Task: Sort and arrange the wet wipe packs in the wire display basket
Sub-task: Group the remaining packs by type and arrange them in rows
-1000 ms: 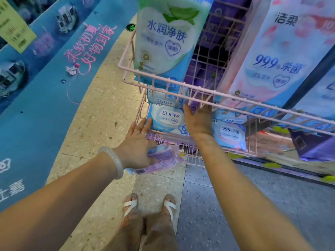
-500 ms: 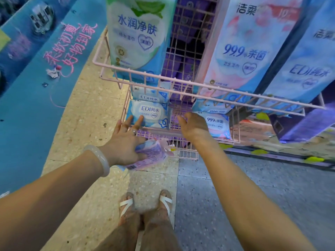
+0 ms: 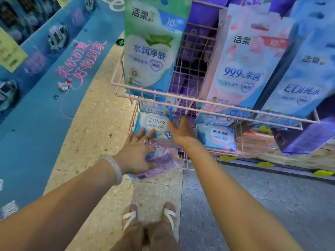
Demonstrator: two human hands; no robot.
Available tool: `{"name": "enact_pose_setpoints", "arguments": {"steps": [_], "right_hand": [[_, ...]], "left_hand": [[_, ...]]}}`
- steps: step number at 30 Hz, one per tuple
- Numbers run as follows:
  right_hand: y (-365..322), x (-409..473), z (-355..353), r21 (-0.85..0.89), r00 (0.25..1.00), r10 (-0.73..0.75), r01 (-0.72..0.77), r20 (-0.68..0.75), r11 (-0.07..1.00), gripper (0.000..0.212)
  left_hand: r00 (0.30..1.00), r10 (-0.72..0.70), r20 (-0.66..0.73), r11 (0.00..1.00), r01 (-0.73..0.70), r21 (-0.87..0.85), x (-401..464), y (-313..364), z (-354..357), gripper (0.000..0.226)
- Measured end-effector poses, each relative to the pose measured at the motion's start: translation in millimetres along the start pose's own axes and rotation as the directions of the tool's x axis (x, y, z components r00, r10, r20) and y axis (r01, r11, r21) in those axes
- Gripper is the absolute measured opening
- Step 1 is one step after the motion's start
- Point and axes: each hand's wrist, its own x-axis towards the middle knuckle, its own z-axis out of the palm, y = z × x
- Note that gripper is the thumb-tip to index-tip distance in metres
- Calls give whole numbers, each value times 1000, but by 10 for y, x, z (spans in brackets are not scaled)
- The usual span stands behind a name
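Observation:
My left hand [image 3: 137, 153] grips a purple wet wipe pack [image 3: 159, 163] just in front of the lower pink wire basket [image 3: 183, 161], its fingers spread toward a blue EDI pack [image 3: 155, 124] standing at the basket's left. My right hand [image 3: 183, 133] reaches into the gap in the middle of that basket, fingers apart and holding nothing. A pink-and-blue 99.9 pack [image 3: 217, 136] stands at the right. In the upper pink basket [image 3: 163, 93] stand a tall green pack [image 3: 154, 44], a pink 99.9 pack [image 3: 244, 60] and a blue EDI pack [image 3: 304, 77].
A blue display stand with pink lettering [image 3: 54, 78] runs along the left. Purple packaging [image 3: 195, 51] fills the space behind the baskets. My sandalled feet [image 3: 150, 220] stand on the tiled floor directly below the lower basket.
My right hand has pulled back slightly and opened with the palm turned left inside the lower basket. My left hand keeps the purple pack at the basket's front.

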Motion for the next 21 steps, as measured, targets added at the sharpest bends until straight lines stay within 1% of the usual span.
{"name": "enact_pose_setpoints", "arguments": {"steps": [2,4,6,8,12,15,16,17,18,19,20,21], "right_hand": [[-79,55,-41,75,997,-65,67,-33,995,67],[-148,103,-82,108,990,-139,141,-17,984,66],[-190,140,-103,97,990,-136,132,27,986,65],[-204,189,-121,54,992,-104,100,71,994,65],[-200,241,-195,-165,987,-28,54,157,985,73],[-203,155,-237,-207,990,-30,59,138,977,71],[-204,97,-231,-192,992,-55,75,109,978,68],[-191,17,-214,-142,995,-86,93,59,985,62],[-164,-81,-196,-38,993,-116,116,-4,993,54],[-110,-199,-179,135,990,-126,134,-65,982,45],[-55,-367,-175,380,993,-91,115,-80,918,38],[3,-552,-188,605,998,-54,61,-30,794,36]], "left_hand": [[1000,-8,-29,1000,8,-12,-31,11,-14,54],[999,-19,-51,1000,18,-20,-65,7,-30,55],[998,-27,-57,999,25,-28,-101,11,-52,54],[998,-26,-61,999,23,-41,-131,26,-69,52],[998,-9,-64,998,5,-55,-175,39,-95,46],[995,31,-92,995,-40,-90,-236,55,-106,46],[992,46,-120,988,-63,-143,-271,66,-111,47],[986,58,-156,965,-96,-245,-309,79,-124,46],[980,60,-190,904,-134,-406,-352,96,-158,45],[980,42,-196,790,-153,-594,-396,120,-207,44],[985,14,-170,638,-140,-757,-442,150,-268,42],[992,-14,-128,498,-104,-861,-484,180,-328,35]]}}
